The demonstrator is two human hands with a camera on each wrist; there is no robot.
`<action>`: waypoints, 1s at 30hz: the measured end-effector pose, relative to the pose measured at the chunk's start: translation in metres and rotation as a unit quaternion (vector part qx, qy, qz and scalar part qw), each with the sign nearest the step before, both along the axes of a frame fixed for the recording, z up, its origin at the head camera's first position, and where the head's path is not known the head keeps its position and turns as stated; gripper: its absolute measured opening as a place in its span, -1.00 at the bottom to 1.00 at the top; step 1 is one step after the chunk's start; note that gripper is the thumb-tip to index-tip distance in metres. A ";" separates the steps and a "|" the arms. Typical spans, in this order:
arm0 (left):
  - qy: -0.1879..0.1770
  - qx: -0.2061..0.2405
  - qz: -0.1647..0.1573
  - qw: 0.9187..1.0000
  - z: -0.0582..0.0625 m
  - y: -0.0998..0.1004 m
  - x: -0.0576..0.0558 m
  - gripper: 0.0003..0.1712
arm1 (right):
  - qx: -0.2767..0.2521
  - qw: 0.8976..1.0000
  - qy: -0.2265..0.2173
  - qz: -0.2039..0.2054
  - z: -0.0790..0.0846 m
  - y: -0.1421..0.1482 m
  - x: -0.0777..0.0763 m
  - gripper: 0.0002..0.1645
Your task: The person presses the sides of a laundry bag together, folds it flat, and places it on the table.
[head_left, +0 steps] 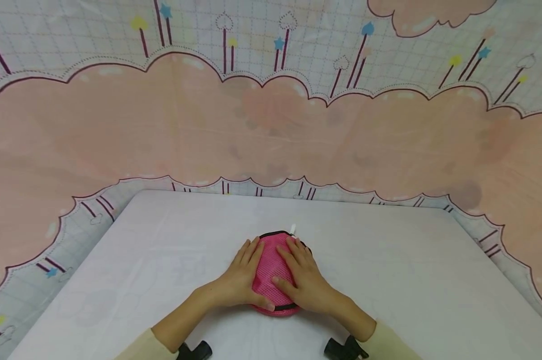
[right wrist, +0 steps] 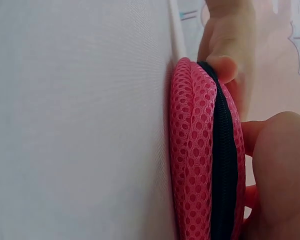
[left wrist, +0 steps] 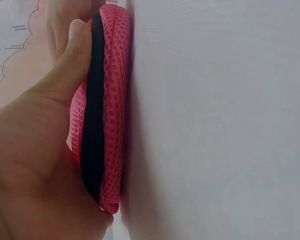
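A rounded pink mesh pouch [head_left: 270, 272] with a black zipper [right wrist: 224, 150] round its side lies flat on the white table. In the head view, my left hand [head_left: 237, 280] rests along its left rim with the fingers straight, the thumb at the near edge. My right hand [head_left: 308, 280] lies over its right part, fingers spread on the mesh and pointing away from me. The left wrist view shows the left thumb [left wrist: 77, 45] against the upper edge beside the zipper. A small white tab [head_left: 293, 229] sticks out at the pouch's far end.
The white tabletop [head_left: 388, 260] stretches out around the pouch, its back edge near a patterned cloth [head_left: 271, 125] in peach and pale grid. Black wrist cameras [head_left: 346, 347] show below the forearms, beside pale sleeves [head_left: 390, 342].
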State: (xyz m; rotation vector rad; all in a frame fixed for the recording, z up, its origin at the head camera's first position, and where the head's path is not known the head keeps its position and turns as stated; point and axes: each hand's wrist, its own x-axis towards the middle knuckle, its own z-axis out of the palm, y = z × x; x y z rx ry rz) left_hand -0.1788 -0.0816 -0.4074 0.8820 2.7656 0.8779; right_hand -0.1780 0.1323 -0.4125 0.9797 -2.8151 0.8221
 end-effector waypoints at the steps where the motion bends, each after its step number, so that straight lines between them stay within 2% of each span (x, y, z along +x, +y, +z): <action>1: -0.001 0.002 0.000 1.000 0.000 0.000 0.000 0.47 | 0.002 1.000 0.001 0.001 0.000 0.000 0.000 -0.20; 13: -0.008 0.015 0.003 1.000 -0.011 0.002 0.001 0.47 | 0.002 1.000 0.015 -0.005 -0.009 -0.001 0.003 -0.21; 22: -0.018 0.038 0.007 0.999 -0.017 0.006 0.003 0.47 | -0.003 1.000 0.014 -0.013 -0.007 0.007 0.005 -0.20; 26: -0.021 0.049 0.018 0.998 -0.013 0.005 0.003 0.43 | -0.021 1.000 0.010 -0.016 0.000 0.012 0.006 -0.22; 30: 0.031 0.052 0.032 0.998 0.002 -0.003 0.003 0.29 | -0.041 0.998 0.026 -0.026 0.018 0.022 0.007 -0.24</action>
